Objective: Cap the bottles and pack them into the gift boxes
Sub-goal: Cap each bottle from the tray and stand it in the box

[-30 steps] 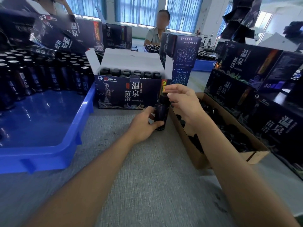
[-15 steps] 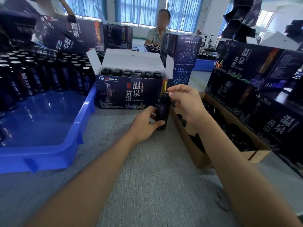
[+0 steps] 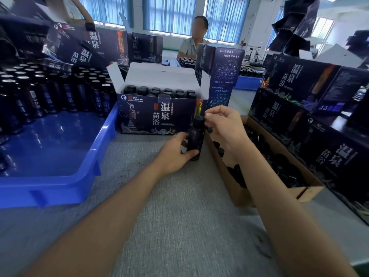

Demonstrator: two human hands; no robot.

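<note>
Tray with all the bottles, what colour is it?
The tray is bright blue, clearest in the head view.

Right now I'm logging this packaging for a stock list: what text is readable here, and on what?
"温泉 苗浴": front of the open gift box.
"PICC": top left of that same front; the small line under it is blurred.
"温泉 苗浴": closed gift boxes stacked at right, and those leaning at left.
Tall box: captions around the map are too blurred to read.
Bottle with cap, gripped by the left hand: label is too blurred to read.
</note>
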